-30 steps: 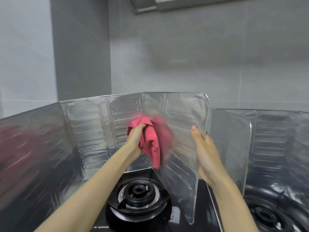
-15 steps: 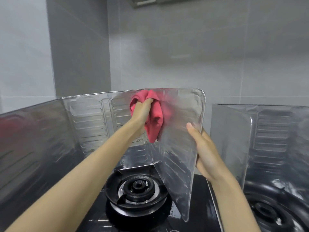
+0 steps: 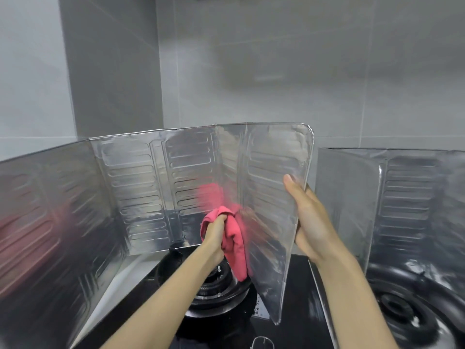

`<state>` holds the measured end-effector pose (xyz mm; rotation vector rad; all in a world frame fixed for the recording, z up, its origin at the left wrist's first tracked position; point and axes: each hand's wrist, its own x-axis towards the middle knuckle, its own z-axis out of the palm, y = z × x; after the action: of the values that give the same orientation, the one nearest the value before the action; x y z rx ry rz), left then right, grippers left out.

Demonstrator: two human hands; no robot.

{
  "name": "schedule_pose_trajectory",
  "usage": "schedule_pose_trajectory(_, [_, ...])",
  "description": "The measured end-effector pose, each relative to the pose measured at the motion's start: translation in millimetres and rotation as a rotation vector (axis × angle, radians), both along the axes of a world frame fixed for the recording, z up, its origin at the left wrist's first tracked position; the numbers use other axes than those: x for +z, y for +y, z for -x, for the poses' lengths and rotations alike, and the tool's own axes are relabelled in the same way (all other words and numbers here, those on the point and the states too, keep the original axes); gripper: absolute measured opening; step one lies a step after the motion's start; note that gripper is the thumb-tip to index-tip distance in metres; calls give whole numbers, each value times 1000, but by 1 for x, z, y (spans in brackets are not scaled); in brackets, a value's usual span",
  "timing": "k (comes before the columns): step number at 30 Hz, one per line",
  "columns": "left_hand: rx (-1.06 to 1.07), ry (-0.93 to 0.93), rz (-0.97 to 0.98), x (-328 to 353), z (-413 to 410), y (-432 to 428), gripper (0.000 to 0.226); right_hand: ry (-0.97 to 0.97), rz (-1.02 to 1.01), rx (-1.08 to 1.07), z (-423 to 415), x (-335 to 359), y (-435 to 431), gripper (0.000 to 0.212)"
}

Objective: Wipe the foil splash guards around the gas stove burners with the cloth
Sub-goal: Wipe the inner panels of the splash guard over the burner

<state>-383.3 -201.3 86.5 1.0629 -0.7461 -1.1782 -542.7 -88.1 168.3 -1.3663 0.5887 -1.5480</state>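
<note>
A: While the left hand [image 3: 214,234] clenches the cloth [image 3: 235,248] at 6 o'clock, low on the fold of the left guard [image 3: 274,172], what steadies it?
B: The right hand [image 3: 310,222], at 4 o'clock, grasps its edge. Judged midway: the right guard [image 3: 415,197], 3 o'clock, is not yet reached.

Left hand [image 3: 214,231]: my fingers curl tight round the red cloth [image 3: 235,250], fist low, back of the hand toward me.
Left forearm: bare, stretched forward and up from the lower left, wrist straight.
Right hand [image 3: 310,222]: I pinch the free edge of the foil guard [image 3: 273,172], thumb laid up its near face, fingers hidden behind it.
Right forearm: bare, rising from the lower right.
Spacing: my hands are near each other, apart, the right one higher.
</note>
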Motion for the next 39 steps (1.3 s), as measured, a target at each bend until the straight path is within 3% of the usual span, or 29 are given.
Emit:
schedule_pose_trajectory(5, [0, 28, -3, -20, -1, -10, 15, -6, -4, 1, 0, 0, -2, 65])
schedule_pose_trajectory(9, [14, 38, 15, 8, 7, 20, 28, -25, 0, -5, -1, -3, -5, 90])
schedule_pose_trajectory(14, [-17, 47, 74, 40, 8, 38, 41, -26, 6, -5, -3, -3, -6, 95])
schedule_pose_trajectory(22, [-66, 40, 148, 70, 11, 67, 20, -43, -23, -54, -6, -3, -6, 43])
schedule_pose_trajectory(24, [-61, 7, 131, 60, 15, 68, 20, -69, -25, -60, -8, -2, -5, 46])
schedule_pose_trajectory(29, [-73, -22, 19, 16, 22, 76, 37, -39, -27, -61, -13, -2, -7, 85])
schedule_pose_trajectory(32, [-88, -60, 8, 5, 24, 91, 31, -55, -33, -65, -13, -2, -8, 76])
schedule_pose_trajectory(36, [-101, -19, 32, 8, 25, 103, 50, -57, -16, -82, -14, -4, -8, 56])
schedule_pose_trajectory(39, [-142, 86, 25, 19, 24, 107, 29, -63, -24, -87, -16, -4, -7, 61])
